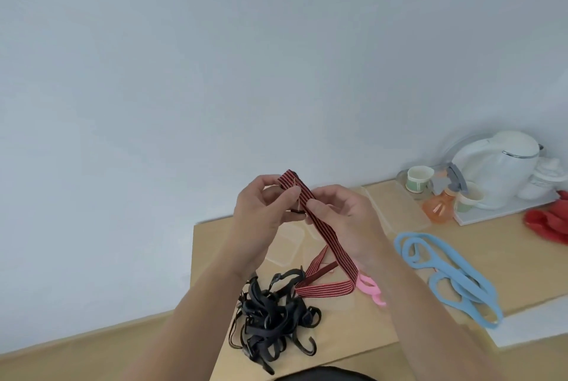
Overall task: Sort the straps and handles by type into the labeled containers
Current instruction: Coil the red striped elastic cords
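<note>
A red-and-black striped strap (330, 243) is lifted above the wooden table (461, 257), its lower end trailing down onto the tabletop. My left hand (261, 208) pinches its folded upper end, and my right hand (341, 211) pinches it just below. A tangled pile of black straps (273, 316) lies near the front edge. Pink handles (370, 287) peek out beneath my right wrist. Blue plastic handles (442, 270) lie to the right. A clear container (287, 247) sits under my hands, and another clear container (396, 208) stands behind them.
At the back right a tray (491, 211) holds a white kettle (498, 165), two cups (418, 179) and an orange spray bottle (439, 207). Red cloth (550, 217) lies at the far right edge. The wall runs behind the table.
</note>
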Tool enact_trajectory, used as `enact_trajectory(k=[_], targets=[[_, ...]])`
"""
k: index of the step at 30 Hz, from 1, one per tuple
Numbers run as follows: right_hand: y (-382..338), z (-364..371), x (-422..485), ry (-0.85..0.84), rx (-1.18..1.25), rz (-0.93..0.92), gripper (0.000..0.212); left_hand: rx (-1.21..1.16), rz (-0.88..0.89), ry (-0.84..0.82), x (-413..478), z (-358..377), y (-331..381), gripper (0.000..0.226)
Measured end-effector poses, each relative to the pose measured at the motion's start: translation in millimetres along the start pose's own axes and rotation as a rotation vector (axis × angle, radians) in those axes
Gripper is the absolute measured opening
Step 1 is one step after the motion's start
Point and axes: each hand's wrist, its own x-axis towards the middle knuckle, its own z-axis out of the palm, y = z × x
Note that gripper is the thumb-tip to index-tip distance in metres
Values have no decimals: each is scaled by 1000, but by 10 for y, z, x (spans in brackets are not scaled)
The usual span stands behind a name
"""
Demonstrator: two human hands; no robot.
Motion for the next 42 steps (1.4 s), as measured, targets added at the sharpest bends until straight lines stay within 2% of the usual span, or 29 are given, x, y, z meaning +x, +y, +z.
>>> enact_trajectory(k=[4,11,15,20,24,28,37,42], targets=[[-43,97,5,30,22,10,9,-73,-45,-45,20,-100,77,35],[-56,202,-2,44,21,-11,11,-66,-74,-55,25,-253,119,16],[-54,202,-9,38,-44,7,7,-23,-149,-166,22,-459,106,21],[-101,205,3,-71,-113,52,7,175,-142,-315,-16,-659,139,13],[-148,260,47,-199,-206,72,3,220,-212,-395,-61,-717,175,25],[-170,373,92,-164,-145,38,13,59,-249,-307,-50,-740,162,34],[-41,584,43,-15,23,-64,30,-408,-355,-135,-6,-717,129,26],[42,676,54,30,175,-66,35,-409,-368,-176,-11,-716,97,31]])
